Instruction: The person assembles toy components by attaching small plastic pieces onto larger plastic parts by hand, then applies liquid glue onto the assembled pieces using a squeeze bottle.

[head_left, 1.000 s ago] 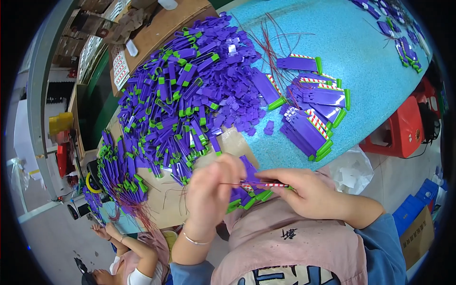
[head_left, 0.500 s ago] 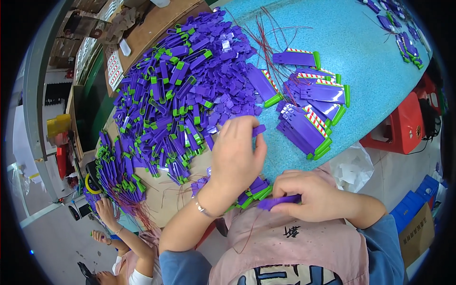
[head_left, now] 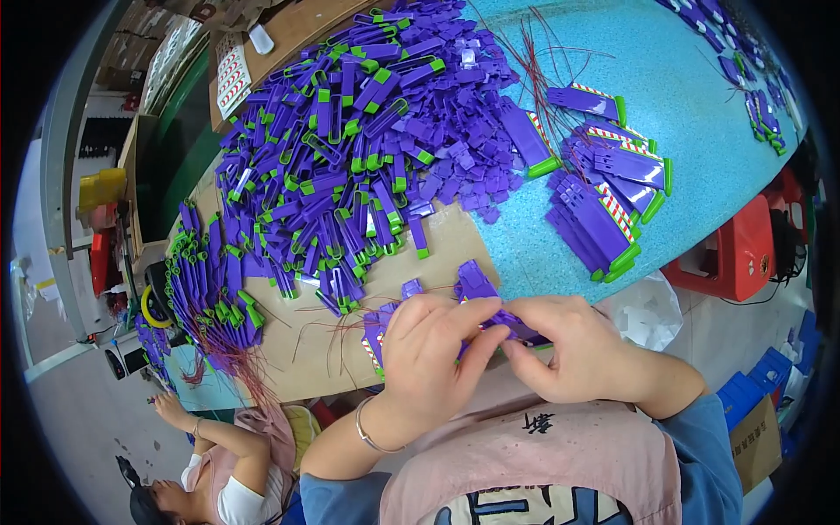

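My left hand (head_left: 433, 346) and my right hand (head_left: 577, 350) meet at the near edge of the table, both with fingers pinched. Between them is a purple plastic part (head_left: 523, 331), mostly hidden by the fingers. Just beyond my left fingers lie more flat purple pieces (head_left: 475, 280). Beside that hand's knuckles rest purple parts with a red-and-white striped strip (head_left: 371, 350), partly covered. Farther off is a large heap of purple pieces with green ends (head_left: 337, 157), with smaller flat purple pieces (head_left: 468, 131) at its right side.
Striped purple panels with green edges (head_left: 604, 223) and thin red wires (head_left: 534, 79) lie on the blue tabletop (head_left: 700, 114). A wired bunch of parts (head_left: 206, 289) is at left, near a co-worker (head_left: 236, 455). A red stool (head_left: 731, 249) and a plastic bag (head_left: 647, 311) are at right.
My left hand has come back from the heap's edge toward me and now meets my right hand. The right hand has risen slightly with its purple part. The view has shifted a little.
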